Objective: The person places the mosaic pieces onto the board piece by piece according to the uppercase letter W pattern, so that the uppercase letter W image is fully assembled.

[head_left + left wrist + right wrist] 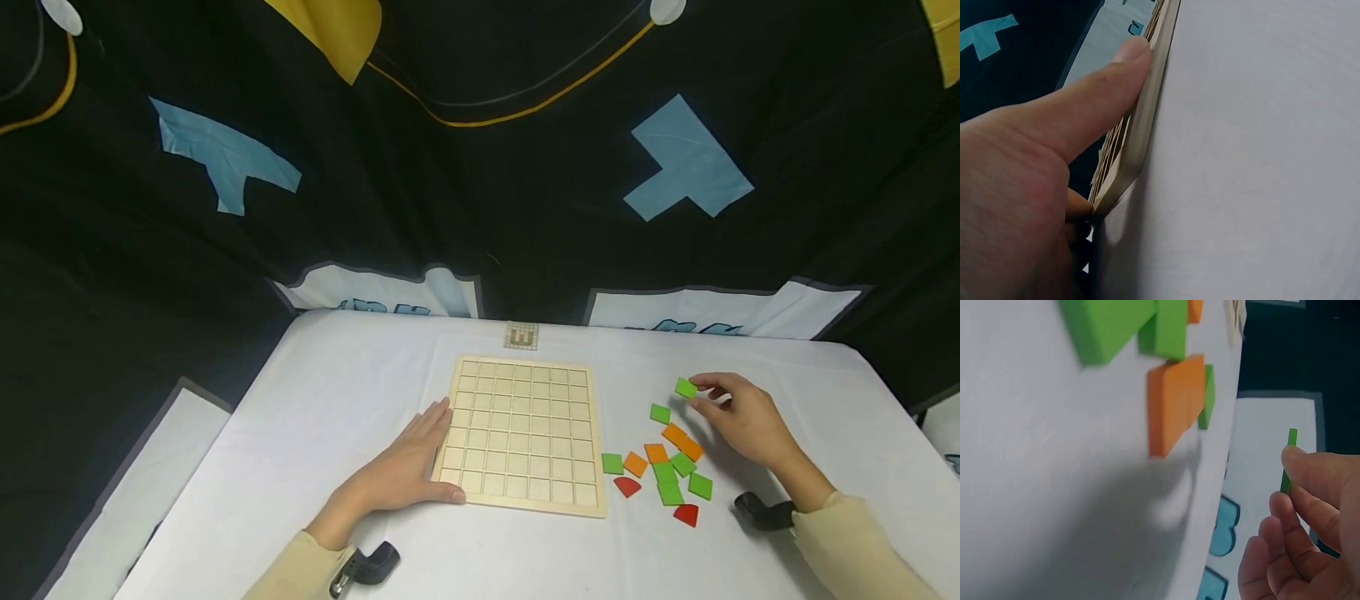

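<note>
Piece in hand: green square (686, 387), raised over the white-covered tabletop (525, 550), right of the board and beyond the scattered tiles; edge-on in the right wrist view, thin, nearly upright.
Right grip: right hand (742, 421), narrow, thumb and fingertips pinching the green square; remaining fingers loosely bent.
Nearest tile: loose green tile (660, 413), flat, slightly left of the held piece and closer to the person.
Tile cluster: orange and green tiles lying close together, two orange tiles (690, 450) end to end on the far side.
Red pieces: two, each with a curved side; one red piece (627, 486) near the board, the other (686, 514) at the cluster's near end.
Board: wooden grid board (525, 429), flat, left of the tiles.
Left grip: left hand (397, 471), spread wide, thumb well apart from the fingers; fingertips at the board's left edge, thumb laid on the rim by the near left corner.
Tight edge: outlying green tile (612, 463) just beside the board's right rim; contact cannot be told.
Room: white cloth runs between board and held square, also from the right hand to the tabletop's right edge.
Far edge: patterned square (521, 336) behind the board; dark backdrop (480, 208) beyond.
Wrists: black device (375, 564) at the left, another (763, 511) at the right, low beside the cluster.
</note>
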Tool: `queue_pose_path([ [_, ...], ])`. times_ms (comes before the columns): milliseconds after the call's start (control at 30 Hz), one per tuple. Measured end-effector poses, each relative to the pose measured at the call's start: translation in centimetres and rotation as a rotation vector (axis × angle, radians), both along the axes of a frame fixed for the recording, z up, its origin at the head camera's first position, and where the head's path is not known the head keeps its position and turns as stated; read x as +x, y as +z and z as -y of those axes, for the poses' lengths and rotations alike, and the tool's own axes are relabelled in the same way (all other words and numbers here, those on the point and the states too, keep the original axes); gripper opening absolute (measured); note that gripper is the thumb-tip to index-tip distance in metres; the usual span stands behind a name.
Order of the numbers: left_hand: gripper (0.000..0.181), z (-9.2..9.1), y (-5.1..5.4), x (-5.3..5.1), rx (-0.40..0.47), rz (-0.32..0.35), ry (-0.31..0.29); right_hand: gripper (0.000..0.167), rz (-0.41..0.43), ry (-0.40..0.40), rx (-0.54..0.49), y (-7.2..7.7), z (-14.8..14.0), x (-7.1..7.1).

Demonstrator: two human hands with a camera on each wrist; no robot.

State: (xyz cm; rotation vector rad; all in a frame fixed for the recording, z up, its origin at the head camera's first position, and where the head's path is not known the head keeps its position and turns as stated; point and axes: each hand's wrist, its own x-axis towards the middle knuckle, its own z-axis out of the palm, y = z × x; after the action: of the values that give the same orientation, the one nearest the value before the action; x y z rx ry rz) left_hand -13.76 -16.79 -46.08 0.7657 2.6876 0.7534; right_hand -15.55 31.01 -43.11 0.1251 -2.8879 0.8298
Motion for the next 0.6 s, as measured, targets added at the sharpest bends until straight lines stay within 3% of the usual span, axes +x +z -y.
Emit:
queue_pose_path([
  [267,0.124,0.1,-0.2,0.0,-0.003,-0.009,-0.005,0.033,-0.045,0.027,-0.027,1.0,1.7,0.4],
  [600,0.124,0.2,-0.3,0.0,-0.002,-0.003,0.001,0.033,-0.041,0.061,-0.054,1.2,3.7,0.4],
])
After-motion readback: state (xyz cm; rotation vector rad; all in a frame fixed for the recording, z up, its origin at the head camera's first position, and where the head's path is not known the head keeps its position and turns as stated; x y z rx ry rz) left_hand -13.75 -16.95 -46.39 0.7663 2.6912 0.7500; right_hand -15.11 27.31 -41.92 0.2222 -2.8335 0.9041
